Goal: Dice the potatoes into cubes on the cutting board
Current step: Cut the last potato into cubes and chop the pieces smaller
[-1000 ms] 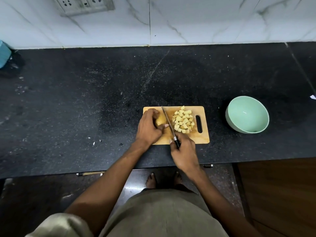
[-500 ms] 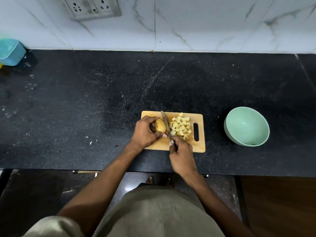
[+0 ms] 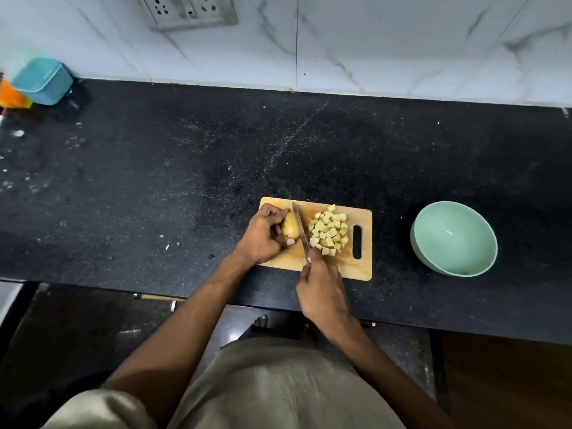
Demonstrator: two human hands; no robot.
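Note:
A small wooden cutting board [image 3: 362,267] lies on the black counter near its front edge. My left hand [image 3: 263,235] grips a potato piece [image 3: 290,226] on the board's left part. My right hand [image 3: 322,289] is closed on the handle of a knife [image 3: 301,229]. The blade lies along the potato's right side and points away from me. A pile of several pale yellow potato cubes [image 3: 329,232] sits to the right of the blade, beside the board's handle slot.
An empty mint green bowl [image 3: 454,238] stands on the counter right of the board. A teal container [image 3: 43,80] and something orange [image 3: 12,96] sit at the far left against the marble wall. A socket panel [image 3: 188,9] is on the wall.
The camera view has tilted, so board and hands sit lower in the frame. My left hand has opened up around the potato, showing more of it. The knife stays beside it.

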